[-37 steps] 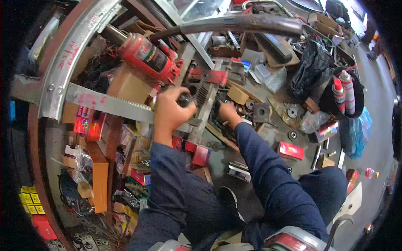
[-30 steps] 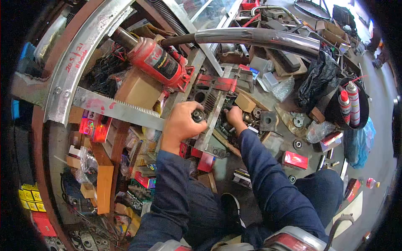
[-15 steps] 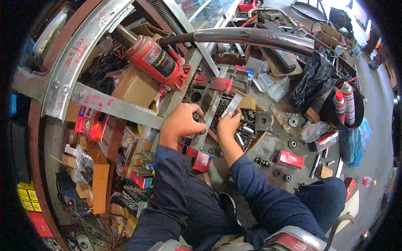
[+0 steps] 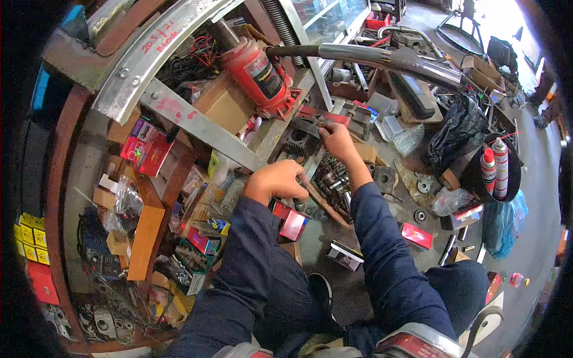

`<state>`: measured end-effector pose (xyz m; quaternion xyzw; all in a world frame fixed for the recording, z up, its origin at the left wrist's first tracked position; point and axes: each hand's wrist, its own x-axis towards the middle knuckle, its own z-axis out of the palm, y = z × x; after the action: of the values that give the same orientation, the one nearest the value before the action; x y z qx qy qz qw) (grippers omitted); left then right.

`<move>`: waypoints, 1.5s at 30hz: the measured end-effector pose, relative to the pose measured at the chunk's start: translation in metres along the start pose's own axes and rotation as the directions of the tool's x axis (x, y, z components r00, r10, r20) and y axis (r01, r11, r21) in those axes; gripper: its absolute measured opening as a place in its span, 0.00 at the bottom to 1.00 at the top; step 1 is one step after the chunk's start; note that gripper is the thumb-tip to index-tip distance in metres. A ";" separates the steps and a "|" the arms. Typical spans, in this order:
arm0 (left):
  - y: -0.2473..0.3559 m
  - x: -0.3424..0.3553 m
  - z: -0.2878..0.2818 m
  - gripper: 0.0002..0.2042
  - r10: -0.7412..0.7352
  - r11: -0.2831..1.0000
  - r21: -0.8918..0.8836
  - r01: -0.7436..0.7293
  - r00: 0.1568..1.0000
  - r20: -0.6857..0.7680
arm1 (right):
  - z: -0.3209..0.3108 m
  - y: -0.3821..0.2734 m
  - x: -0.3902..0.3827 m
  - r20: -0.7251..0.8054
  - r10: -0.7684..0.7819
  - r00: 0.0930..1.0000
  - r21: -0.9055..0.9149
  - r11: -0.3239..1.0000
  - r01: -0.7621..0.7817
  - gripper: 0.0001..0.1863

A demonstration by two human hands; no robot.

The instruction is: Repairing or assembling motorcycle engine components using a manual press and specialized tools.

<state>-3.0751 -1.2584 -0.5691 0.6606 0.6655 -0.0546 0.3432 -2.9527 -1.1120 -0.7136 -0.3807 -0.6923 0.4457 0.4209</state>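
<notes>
My left hand is closed, its fingers curled round a small dark metal part that shows only below the fingertips. Farther off, my right hand pinches the right edge of a grey finned engine cylinder; its fingertips partly hide the grip. The cylinder rests tilted on the press frame, in front of a red hydraulic bottle jack. Under my right wrist a wooden tray holds loose metal fittings. A red and white box lies just below my left hand.
A long chrome-sleeved handle juts rightward from the jack. A steel beam crosses at left, above boxes and parts. On the right stand a black bucket with spray cans, a red box and a black plastic bag.
The flat metal strip is gone from my right hand, which has moved away to the cylinder. The cylinder is now tilted. My left hand has drawn nearer, and the whole view has shifted.
</notes>
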 end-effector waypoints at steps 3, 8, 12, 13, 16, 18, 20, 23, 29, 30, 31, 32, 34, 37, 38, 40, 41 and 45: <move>0.000 -0.003 -0.001 0.19 0.022 0.999 0.047 -0.021 1.000 -0.012 | 0.002 -0.003 0.003 -0.028 0.012 1.000 0.016 1.000 -0.012 0.15; 0.003 -0.009 -0.004 0.19 0.039 0.997 0.070 -0.037 0.999 -0.022 | -0.006 -0.005 -0.008 -0.243 0.132 0.961 0.153 0.983 -0.097 0.21; 0.002 -0.019 -0.013 0.20 -0.003 1.000 0.004 0.004 0.999 -0.047 | 0.001 -0.012 -0.049 -0.020 0.261 0.965 -0.019 0.965 -0.261 0.28; 0.002 -0.021 -0.015 0.21 0.025 0.999 0.026 -0.023 0.996 -0.090 | 0.010 -0.015 -0.060 0.099 0.339 0.935 -0.155 0.934 -0.322 0.30; 0.004 -0.024 -0.020 0.19 0.127 0.992 0.043 -0.120 0.945 -0.300 | 0.044 -0.021 -0.084 0.209 0.330 0.920 -0.273 0.924 -0.269 0.35; 0.009 -0.024 -0.020 0.19 0.121 0.991 0.004 -0.130 0.912 -0.391 | 0.058 -0.021 -0.091 0.127 0.269 0.955 -0.225 0.945 -0.236 0.32; 0.016 -0.021 -0.021 0.19 0.127 0.986 -0.020 -0.165 0.826 -0.550 | 0.060 -0.018 -0.092 0.118 0.271 0.955 -0.211 0.947 -0.242 0.29; 0.024 -0.022 -0.022 0.18 0.224 0.963 0.084 -0.254 0.590 -0.775 | 0.044 -0.017 -0.088 0.175 0.379 0.909 -0.077 0.925 -0.371 0.15; 0.029 -0.023 -0.029 0.18 0.223 0.920 0.058 -0.388 0.395 -0.891 | -0.005 -0.026 -0.078 0.400 0.316 0.860 0.464 0.740 -0.488 0.08; 0.029 -0.022 -0.029 0.18 0.251 0.913 0.093 -0.398 0.365 -0.897 | -0.009 -0.028 -0.075 0.348 0.301 0.888 0.494 0.746 -0.447 0.08; 0.029 -0.021 -0.029 0.19 0.268 0.908 0.115 -0.402 0.349 -0.898 | -0.010 -0.029 -0.073 0.303 0.297 0.906 0.511 0.752 -0.417 0.07; 0.030 -0.020 -0.029 0.19 0.280 0.904 0.131 -0.408 0.332 -0.901 | -0.009 -0.029 -0.070 0.226 0.263 0.938 0.426 0.839 -0.338 0.18; 0.031 -0.016 -0.027 0.18 0.270 0.934 0.182 -0.307 0.275 -0.923 | -0.001 -0.030 -0.064 0.188 0.211 0.959 0.367 0.891 -0.267 0.17; 0.034 -0.011 -0.027 0.18 0.239 0.948 0.183 -0.259 0.204 -0.949 | 0.019 -0.030 -0.059 0.026 0.248 0.968 0.156 0.956 -0.249 0.19; 0.035 -0.010 -0.027 0.18 0.218 0.951 0.158 -0.266 0.215 -0.952 | 0.023 -0.029 -0.059 -0.021 0.204 0.979 0.202 0.960 -0.196 0.19; 0.035 -0.010 -0.029 0.18 0.256 0.950 0.204 -0.237 0.212 -0.943 | 0.028 -0.030 -0.060 -0.044 0.224 0.974 0.221 0.952 -0.210 0.20; 0.035 -0.011 -0.030 0.18 0.262 0.953 0.213 -0.215 0.237 -0.936 | 0.028 -0.030 -0.060 0.023 0.276 0.961 0.289 0.918 -0.271 0.21; 0.033 -0.012 -0.028 0.17 0.308 0.936 0.233 -0.266 0.291 -0.906 | 0.015 -0.028 -0.056 0.018 0.422 0.906 0.166 0.893 -0.419 0.26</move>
<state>-3.0567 -1.2499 -0.5286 0.6866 0.6105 0.3805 -0.1050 -2.9510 -1.1763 -0.7045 -0.4890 -0.5502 0.5786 0.3512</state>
